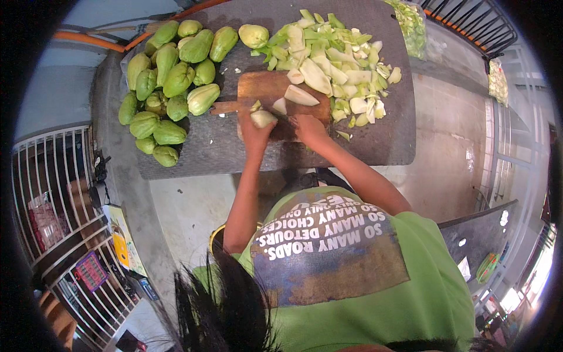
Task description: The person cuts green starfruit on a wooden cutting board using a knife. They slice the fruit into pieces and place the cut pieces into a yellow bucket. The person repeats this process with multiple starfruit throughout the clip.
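My left hand [256, 134] grips a pale peeled chayote piece [263, 119] above the left part of a wooden cutting board [257, 83]. My right hand [309, 128] is closed on a knife [289, 117] at the board's near right side. Most of the knife is hidden by my fingers, and its thin blade is blurred. Between my hands, a small cut chayote piece [279, 105] lies on the board. Just beyond my right hand rests a larger peeled chayote wedge [301, 95]. The board's handle [224, 108] points left.
Whole green chayotes [167, 66] are heaped on the left of the dark table [211, 149]. A pile of cut chayote and peelings [347, 66] spreads along the board's far and right sides. Past the table's far right corner sits a clear bag of cut pieces [410, 31].
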Tool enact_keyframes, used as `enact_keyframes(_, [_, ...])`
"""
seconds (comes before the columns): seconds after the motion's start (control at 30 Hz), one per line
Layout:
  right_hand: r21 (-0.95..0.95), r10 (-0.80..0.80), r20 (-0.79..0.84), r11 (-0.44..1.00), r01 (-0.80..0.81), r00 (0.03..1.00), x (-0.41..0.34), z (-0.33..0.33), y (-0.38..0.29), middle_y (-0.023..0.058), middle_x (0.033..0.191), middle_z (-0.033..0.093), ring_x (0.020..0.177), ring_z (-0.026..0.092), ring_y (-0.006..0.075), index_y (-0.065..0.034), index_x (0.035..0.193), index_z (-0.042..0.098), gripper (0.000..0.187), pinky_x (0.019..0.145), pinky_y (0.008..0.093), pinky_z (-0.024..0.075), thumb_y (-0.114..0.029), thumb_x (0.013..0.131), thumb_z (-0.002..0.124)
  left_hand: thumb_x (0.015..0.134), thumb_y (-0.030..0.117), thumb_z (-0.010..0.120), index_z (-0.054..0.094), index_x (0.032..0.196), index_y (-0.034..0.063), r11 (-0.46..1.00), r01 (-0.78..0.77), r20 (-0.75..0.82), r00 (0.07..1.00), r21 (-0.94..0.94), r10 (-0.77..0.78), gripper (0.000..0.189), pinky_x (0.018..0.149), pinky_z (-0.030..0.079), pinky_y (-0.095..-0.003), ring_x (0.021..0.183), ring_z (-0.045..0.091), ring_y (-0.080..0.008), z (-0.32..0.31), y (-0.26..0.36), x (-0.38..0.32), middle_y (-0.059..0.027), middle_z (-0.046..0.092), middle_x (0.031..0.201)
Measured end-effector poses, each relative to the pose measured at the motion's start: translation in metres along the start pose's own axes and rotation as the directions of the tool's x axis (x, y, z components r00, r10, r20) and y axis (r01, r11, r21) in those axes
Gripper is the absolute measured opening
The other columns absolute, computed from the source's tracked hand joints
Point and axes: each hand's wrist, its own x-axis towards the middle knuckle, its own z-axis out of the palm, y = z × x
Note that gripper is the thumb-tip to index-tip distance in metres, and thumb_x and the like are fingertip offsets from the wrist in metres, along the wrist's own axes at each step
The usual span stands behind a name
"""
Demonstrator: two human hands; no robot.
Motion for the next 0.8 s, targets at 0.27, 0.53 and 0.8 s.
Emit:
enact_keyframes(0.27, [0.033,0.056,0.047,0.998,-0.057,0.997,0.037,-0.056,0.035,0.0236,0.085,0.065,0.081,0.063,0.0410,0.0018,0.102,0.062,0.036,0.072,0.0455,0.0500,-0.018,0.073,0.069,0.084,0.017,0.075,0.050,0.122,-0.0004,0.355,0.659,0.456,0.732,-0.663,-0.505,0.049,0.082,0.056,-0.0363,0.098,0.064,-0.0253,-0.022,-0.047,-0.018,-0.0134,0.062,0.111])
enact_keyframes(0.53, [0.379,0.056,-0.017,0.924,-0.045,0.998,0.003,-0.073,-0.012,0.0202,0.079,0.063,0.075,0.063,0.0317,0.0057,0.100,0.059,0.031,0.071,0.0411,0.0490,-0.014,0.078,0.069,0.101,0.034,0.048,0.052,0.129,0.0009,-0.440,0.652,0.786,0.528,-0.618,-0.321,0.043,0.074,0.057,-0.0350,0.090,0.063,-0.0277,-0.012,-0.016,-0.010,-0.0169,0.063,0.110])
enact_keyframes(0.8, [0.196,-0.031,-0.134,0.979,0.057,0.990,-0.007,-0.088,-0.044,0.0210,0.082,0.064,0.077,0.063,0.0362,0.0046,0.102,0.060,0.031,0.072,0.0390,0.0491,-0.012,0.078,0.069,0.100,0.044,0.050,0.054,0.122,0.0021,-0.157,0.718,0.724,0.618,-0.678,-0.304,0.048,0.068,0.058,-0.0338,0.085,0.066,-0.0271,-0.021,0.059,-0.002,-0.0137,0.064,0.098])
